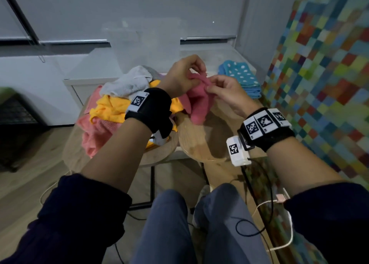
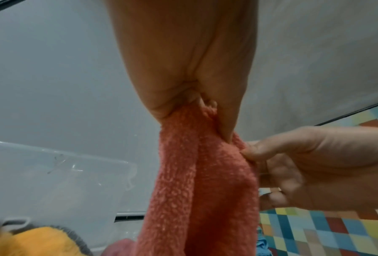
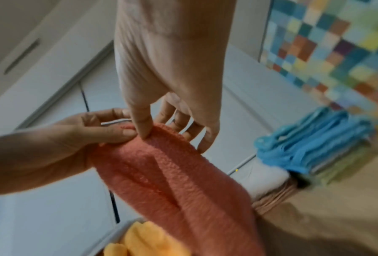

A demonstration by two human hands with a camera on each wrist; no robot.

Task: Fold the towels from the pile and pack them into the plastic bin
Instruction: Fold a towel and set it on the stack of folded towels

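A pink towel [image 1: 197, 104] hangs in the air above the gap between two round wooden tables. My left hand [image 1: 194, 73] pinches its bunched top edge, and my right hand [image 1: 212, 85] pinches the same edge right beside it. The left wrist view shows my left hand [image 2: 183, 97] gripping the pink towel [image 2: 201, 190], with the right hand [image 2: 304, 164] pinching from the side. In the right wrist view the right hand [image 3: 159, 119] pinches the pink towel [image 3: 172, 181] at its top fold. The clear plastic bin [image 1: 143, 44] stands behind the pile of towels [image 1: 111, 108].
The pile of white, yellow and pink towels covers the left round table [image 1: 159, 154]. Folded blue dotted towels [image 1: 239, 76] lie at the back of the right table [image 1: 201, 142]. A colourful checked surface [image 1: 323, 74] rises on the right. Cables trail near my knees.
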